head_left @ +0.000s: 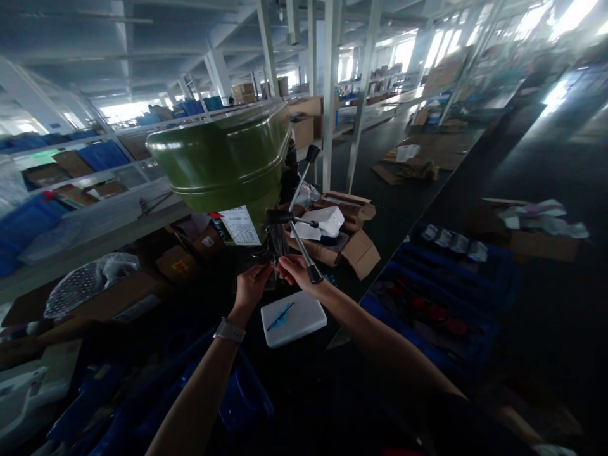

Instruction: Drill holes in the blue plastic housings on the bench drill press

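A green bench machine (pixel 228 161) with spoked feed handles (pixel 304 218) stands in front of me. Both my hands reach up under its head. My left hand (pixel 251 285), a watch on its wrist, pinches at the dark spindle area (pixel 272 250). My right hand (pixel 293 269) meets it there, fingers closed on a small part that I cannot make out. A black handle knob (pixel 314 275) sits just beside my right wrist. Below the hands lies a white slab (pixel 293 318) with a blue mark.
Blue bins (pixel 441 285) line the right side and lower left. Cardboard boxes (pixel 354 244) and a white pack (pixel 327 221) sit behind the machine. Shelving (pixel 95 209) with blue crates and cartons runs along the left. White posts (pixel 331 88) rise behind.
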### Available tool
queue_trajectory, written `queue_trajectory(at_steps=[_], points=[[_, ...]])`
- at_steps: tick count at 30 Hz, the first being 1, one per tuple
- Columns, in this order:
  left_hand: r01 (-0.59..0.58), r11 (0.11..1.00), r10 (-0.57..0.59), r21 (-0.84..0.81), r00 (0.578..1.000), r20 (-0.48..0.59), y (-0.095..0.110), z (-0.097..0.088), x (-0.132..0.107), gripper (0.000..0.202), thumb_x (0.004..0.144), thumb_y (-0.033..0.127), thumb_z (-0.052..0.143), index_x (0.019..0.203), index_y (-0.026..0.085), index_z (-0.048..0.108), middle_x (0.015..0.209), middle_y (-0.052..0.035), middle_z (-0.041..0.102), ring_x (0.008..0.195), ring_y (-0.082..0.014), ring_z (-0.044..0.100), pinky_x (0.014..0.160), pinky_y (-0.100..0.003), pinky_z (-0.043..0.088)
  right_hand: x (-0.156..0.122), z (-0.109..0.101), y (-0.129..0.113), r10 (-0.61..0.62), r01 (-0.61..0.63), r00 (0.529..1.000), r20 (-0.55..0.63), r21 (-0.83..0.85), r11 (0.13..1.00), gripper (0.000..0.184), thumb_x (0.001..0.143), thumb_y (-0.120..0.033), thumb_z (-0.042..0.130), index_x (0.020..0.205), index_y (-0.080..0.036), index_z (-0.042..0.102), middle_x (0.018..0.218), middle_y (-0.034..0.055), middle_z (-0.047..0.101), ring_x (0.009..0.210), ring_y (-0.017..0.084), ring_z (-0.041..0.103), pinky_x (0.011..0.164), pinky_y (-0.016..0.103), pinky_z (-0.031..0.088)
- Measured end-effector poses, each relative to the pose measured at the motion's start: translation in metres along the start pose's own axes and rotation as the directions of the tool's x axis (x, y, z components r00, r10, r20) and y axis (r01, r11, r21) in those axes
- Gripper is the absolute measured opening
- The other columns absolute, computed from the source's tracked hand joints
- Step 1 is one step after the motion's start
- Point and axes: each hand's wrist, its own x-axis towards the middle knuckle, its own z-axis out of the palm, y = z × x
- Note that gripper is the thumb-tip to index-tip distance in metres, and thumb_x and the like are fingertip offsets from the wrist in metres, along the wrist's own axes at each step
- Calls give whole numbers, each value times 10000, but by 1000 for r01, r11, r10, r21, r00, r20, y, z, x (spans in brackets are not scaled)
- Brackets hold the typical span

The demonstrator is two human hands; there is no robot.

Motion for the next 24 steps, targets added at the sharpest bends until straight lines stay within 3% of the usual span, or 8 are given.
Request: queue_trajectory(at_steps=[5,10,13,16,20,24], points=[[17,1000,-17,-7,999,32,0,-2,2,331,775,442,575,810,142,710,825,-53,728,774,-165,675,690,-218,512,5,-16,-3,-142,155,987,68,-253,955,464,827,-578,491,721,-134,573,635,34,549,572,119,507,506,226,366],[42,997,-39,-62,997,62,-6,0,-1,331,777,443,585,811,137,706,790,-52,724,749,-153,676,697,-218,524,8,-22,-10,-302,338,941,153,-439,833,263,865,-358,503,724,-150,581,775,58,591,735,151,543,688,265,424],[62,989,-53,-134,996,67,-11,4,-3,346,783,445,592,870,128,700,802,-55,725,768,-154,682,734,-226,533,12,-27,-8,-330,375,926,184,-541,752,138,842,-230,522,820,-168,644,875,74,624,856,182,555,771,288,423],[54,987,-45,-152,997,61,-16,8,-6,360,797,442,582,909,118,693,824,-66,725,792,-159,684,749,-231,538,13,-32,-3,-342,375,923,176,-609,698,211,855,-212,500,953,-204,687,917,82,647,874,193,562,774,294,427],[113,993,-118,38,983,141,-28,9,-15,361,839,422,515,957,120,676,854,-66,723,805,-152,679,762,-230,531,13,-32,1,-370,383,917,153,-603,700,312,860,-208,471,1089,-220,682,863,84,673,821,198,595,763,312,458],[258,932,-301,255,942,149,-53,-1,-31,325,882,350,444,874,116,670,829,-73,713,789,-145,672,708,-212,505,12,-34,8,-385,381,917,100,-499,779,295,811,-212,522,1047,-229,698,1019,63,681,944,216,619,869,350,482]])
